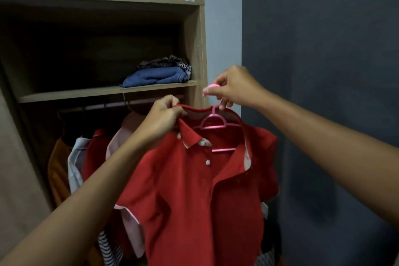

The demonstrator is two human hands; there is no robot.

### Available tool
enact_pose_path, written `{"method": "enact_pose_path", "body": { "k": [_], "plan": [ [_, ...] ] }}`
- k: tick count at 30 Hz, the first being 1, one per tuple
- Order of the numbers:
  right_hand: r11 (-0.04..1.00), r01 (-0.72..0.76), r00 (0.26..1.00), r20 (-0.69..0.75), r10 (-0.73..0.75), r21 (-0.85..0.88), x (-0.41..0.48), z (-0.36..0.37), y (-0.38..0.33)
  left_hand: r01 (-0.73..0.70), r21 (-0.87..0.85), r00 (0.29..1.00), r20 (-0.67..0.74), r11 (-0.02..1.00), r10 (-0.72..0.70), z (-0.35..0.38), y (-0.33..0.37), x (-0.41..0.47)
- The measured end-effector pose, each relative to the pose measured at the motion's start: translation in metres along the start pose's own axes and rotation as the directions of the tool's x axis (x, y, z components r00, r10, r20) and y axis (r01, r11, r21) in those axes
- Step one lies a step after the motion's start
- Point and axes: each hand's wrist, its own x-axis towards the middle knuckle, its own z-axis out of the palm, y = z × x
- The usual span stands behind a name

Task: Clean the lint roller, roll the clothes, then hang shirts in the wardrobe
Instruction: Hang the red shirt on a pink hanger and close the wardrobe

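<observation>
A red polo shirt (194, 190) with white buttons hangs on a pink plastic hanger (212, 122) in front of the open wooden wardrobe (201, 49). My right hand (235, 86) is shut on the hanger's hook, holding it up just right of the wardrobe's side panel. My left hand (164, 119) pinches the back of the shirt's collar at the left. The hanger's lower bar shows through the open neck. The wardrobe rail (103, 106) runs under the shelf, behind and left of the shirt.
Several garments hang on the rail: an orange one (57, 168), a pale blue one, a red one, a pink one (121, 142), and a striped one lower down. Folded blue clothes (159, 75) lie on the shelf. A dark wall (323, 71) stands on the right.
</observation>
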Motion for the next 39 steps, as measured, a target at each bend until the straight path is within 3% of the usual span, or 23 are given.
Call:
{"method": "enact_pose_path", "body": {
  "k": [3, 7, 11, 13, 16, 18, 20, 22, 25, 28, 30, 32, 35, 39],
  "plan": [
    [0.993, 0.043, 0.991, -0.130, -0.028, 0.113, 0.008, -0.009, -0.010, 0.003, 0.006, 1.000, -0.001, 1.000, -0.003, -0.004, -0.004, -0.002],
    [1.000, 0.013, 0.997, 0.081, -0.012, -0.005, 0.006, 0.026, -0.010, -0.029, 0.031, 0.999, 0.043, 0.999, 0.027, -0.005, -0.005, -0.004],
    [0.996, 0.006, 1.000, 0.000, -0.006, 0.090, 0.009, 0.023, -0.014, 0.001, 0.261, 0.984, 0.173, 0.965, -0.048, -0.013, -0.011, -0.009],
    [0.997, 0.017, 1.000, 0.002, -0.017, 0.078, 0.009, 0.020, -0.020, -0.099, 0.532, 0.993, 0.107, 0.841, 0.049, -0.025, -0.016, -0.006],
    [0.995, 0.029, 1.000, 0.007, -0.030, 0.093, 0.005, 0.024, -0.028, -0.177, 0.843, 0.925, -0.035, 0.509, 0.379, -0.044, -0.028, 0.003],
    [0.992, 0.034, 0.999, -0.010, -0.033, 0.123, 0.002, 0.024, -0.034, -0.270, 0.865, 0.929, 0.119, 0.423, 0.350, -0.050, -0.036, 0.004],
    [0.988, 0.032, 0.999, -0.008, -0.031, 0.150, -0.002, 0.023, -0.037, -0.312, 0.784, 0.950, 0.244, 0.536, 0.195, -0.050, -0.043, 0.004],
    [0.983, 0.028, 0.999, 0.015, -0.032, 0.181, -0.007, 0.025, -0.037, -0.251, 0.725, 0.964, 0.249, 0.641, 0.095, -0.053, -0.045, 0.003],
    [0.969, 0.044, 0.999, 0.017, -0.049, 0.243, -0.015, 0.024, -0.032, -0.243, 0.677, 0.961, 0.266, 0.695, 0.077, -0.058, -0.046, 0.001],
    [0.946, 0.051, 0.997, -0.075, -0.029, 0.320, -0.019, 0.019, -0.015, -0.274, 0.626, 0.948, 0.302, 0.730, 0.096, -0.065, -0.046, 0.000],
    [0.959, 0.007, 0.996, -0.090, 0.020, 0.283, -0.022, 0.011, 0.008, -0.287, 0.588, 0.944, 0.307, 0.756, 0.120, -0.073, -0.047, 0.000],
    [0.995, -0.029, 0.999, 0.047, 0.025, 0.100, -0.027, 0.005, 0.033, -0.280, 0.552, 0.950, 0.279, 0.786, 0.142, -0.086, -0.050, 0.000],
    [0.994, -0.029, 0.941, 0.332, 0.062, -0.106, -0.034, 0.007, 0.058, -0.274, 0.532, 0.954, 0.254, 0.801, 0.158, -0.096, -0.056, 0.001],
    [0.975, 0.046, 0.912, 0.408, 0.048, -0.218, -0.025, 0.015, 0.060, -0.260, 0.518, 0.958, 0.246, 0.815, 0.149, -0.094, -0.071, 0.004]
  ]
}}
